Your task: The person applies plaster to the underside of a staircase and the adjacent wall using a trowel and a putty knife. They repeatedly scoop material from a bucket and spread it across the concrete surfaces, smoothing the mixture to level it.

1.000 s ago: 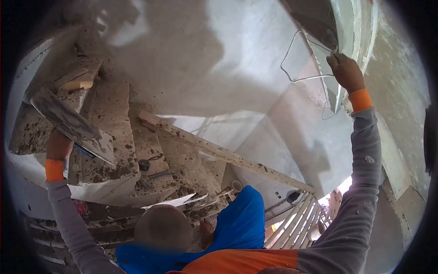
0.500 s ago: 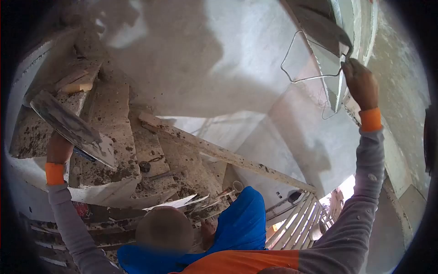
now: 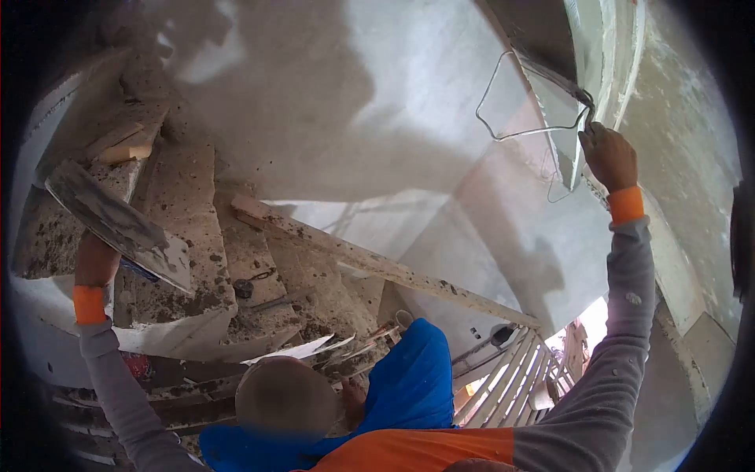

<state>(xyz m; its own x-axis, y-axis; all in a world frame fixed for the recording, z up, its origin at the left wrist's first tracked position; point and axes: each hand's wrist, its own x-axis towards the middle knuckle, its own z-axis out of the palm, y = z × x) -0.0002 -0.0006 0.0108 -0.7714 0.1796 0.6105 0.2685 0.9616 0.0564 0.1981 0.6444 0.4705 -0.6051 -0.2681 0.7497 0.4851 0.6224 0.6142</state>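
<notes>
My left hand (image 3: 96,261), at the left, is closed under a long flat plastering float (image 3: 118,224), whose upper face is smeared with grey mortar. My right hand (image 3: 610,160) is raised at the upper right, fingers closed on the handle of a trowel (image 3: 557,77). The trowel's blade shows nearly edge-on. Just left of that hand, a bent wire clamp (image 3: 500,139) sits at the wall's edge beside a long straight strip (image 3: 568,153).
Mortar-spattered concrete steps (image 3: 189,228) climb at the left. A wooden beam (image 3: 385,263) slants across the middle, before a grey plastered wall (image 3: 291,134). Wooden slats (image 3: 503,377) stand at the lower right, near my knee in blue cloth (image 3: 413,370).
My right hand has moved slightly down and left. The trowel's broad dark blade has turned to a thin edge. My left hand and the float have barely shifted.
</notes>
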